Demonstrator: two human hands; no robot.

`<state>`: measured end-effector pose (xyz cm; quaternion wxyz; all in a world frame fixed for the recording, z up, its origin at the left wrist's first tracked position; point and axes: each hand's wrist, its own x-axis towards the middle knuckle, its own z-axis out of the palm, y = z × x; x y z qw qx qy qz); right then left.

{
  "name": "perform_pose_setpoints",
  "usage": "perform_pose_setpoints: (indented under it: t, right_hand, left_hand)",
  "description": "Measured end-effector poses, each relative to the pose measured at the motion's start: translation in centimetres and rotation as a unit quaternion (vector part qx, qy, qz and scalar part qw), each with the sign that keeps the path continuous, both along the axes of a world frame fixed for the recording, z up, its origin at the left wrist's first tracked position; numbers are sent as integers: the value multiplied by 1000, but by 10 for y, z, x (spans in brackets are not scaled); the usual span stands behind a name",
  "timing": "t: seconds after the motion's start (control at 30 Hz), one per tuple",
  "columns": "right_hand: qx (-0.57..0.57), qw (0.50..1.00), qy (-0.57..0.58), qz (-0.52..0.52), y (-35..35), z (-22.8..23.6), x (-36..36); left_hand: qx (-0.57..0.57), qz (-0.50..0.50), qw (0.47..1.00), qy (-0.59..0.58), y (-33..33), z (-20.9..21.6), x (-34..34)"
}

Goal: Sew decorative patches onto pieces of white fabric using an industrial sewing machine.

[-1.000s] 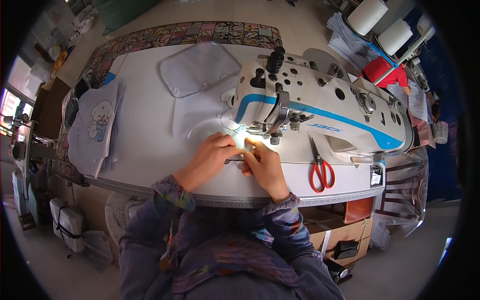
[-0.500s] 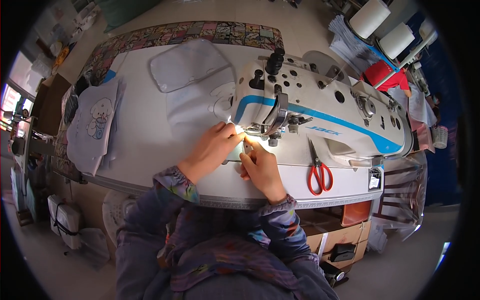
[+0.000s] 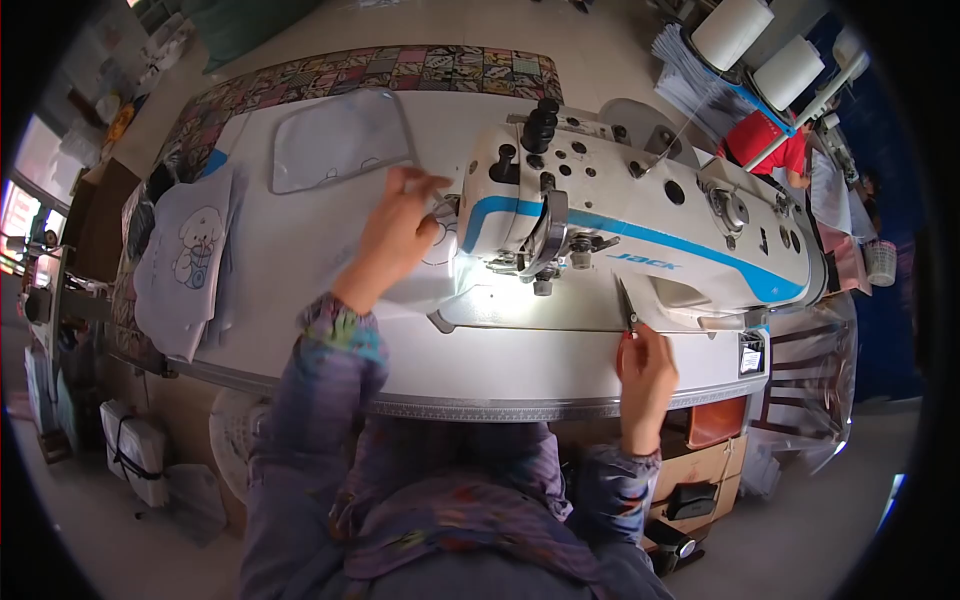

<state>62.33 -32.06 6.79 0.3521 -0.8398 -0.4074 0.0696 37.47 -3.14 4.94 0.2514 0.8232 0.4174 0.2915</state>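
Now drawn apart, with left hand [image 3: 392,240] spread, right hand [image 3: 648,378] over red-handled, dark-bladed scissors [image 3: 632,319], cannot tell if gripping

Two hands [image 3: 395,240] [image 3: 648,375]; one sewing machine [image 3: 640,230]; one pair of scissors [image 3: 631,318]; at least two white thread cones [image 3: 732,36] [image 3: 788,74].

Pale floor [image 3: 450,27]; slatted chair [image 3: 797,403] in clear plastic [image 3: 838,395], right.

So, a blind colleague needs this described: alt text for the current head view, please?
A person's right hand partly covers red-handled scissors on a white table, before a white-and-blue sewing machine. The left hand is left of the machine.
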Motion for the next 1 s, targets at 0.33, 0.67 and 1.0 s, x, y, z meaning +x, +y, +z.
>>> perform_pose_setpoints:
  t: [0.33,0.67,1.0]
  right_hand:
    - [-107,980,-113,122,-11,0,8]
    - [28,640,608,469,74,2,-168]
    - [86,735,570,357,139,-17,-271]
  left_hand:
    - [40,-200,945,256,21,47,-78]
    - [-264,6,964,36,-25,73,-175]
    - [-113,9,992,-58,-54,58,-181]
